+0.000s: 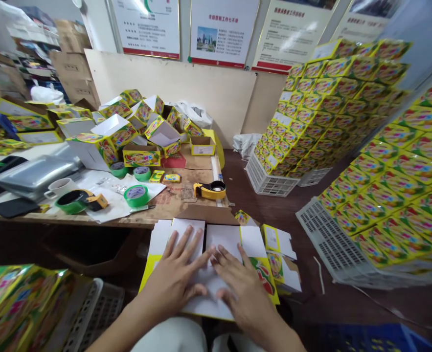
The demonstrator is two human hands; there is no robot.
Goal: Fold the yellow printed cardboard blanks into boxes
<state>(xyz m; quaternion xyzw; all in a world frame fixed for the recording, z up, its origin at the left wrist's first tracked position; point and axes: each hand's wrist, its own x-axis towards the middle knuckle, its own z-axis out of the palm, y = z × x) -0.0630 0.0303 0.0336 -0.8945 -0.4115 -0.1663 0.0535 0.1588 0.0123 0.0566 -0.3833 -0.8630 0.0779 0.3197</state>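
Note:
My left hand [175,269] lies spread on the white inner side of a printed cardboard box [223,237], which rests over my lap. Its fingers point away from me over a long white flap. Beside it my right hand [239,286] is also stretched out on the same card, fingers angled toward the left hand. The fingertips of both hands come close near the dark slot between two flaps. Yellow, green and red print shows at the box's sides. To the right of it stand more folded box pieces [284,278], partly overlapped.
Ahead, a table [164,208] bears a yellow tape dispenser [210,190], green tape rolls [135,195], a white mug [60,187] and a heap of opened boxes [142,156]. Tall box stacks [318,102] in white crates rise at right. Another crate [98,308] is at lower left.

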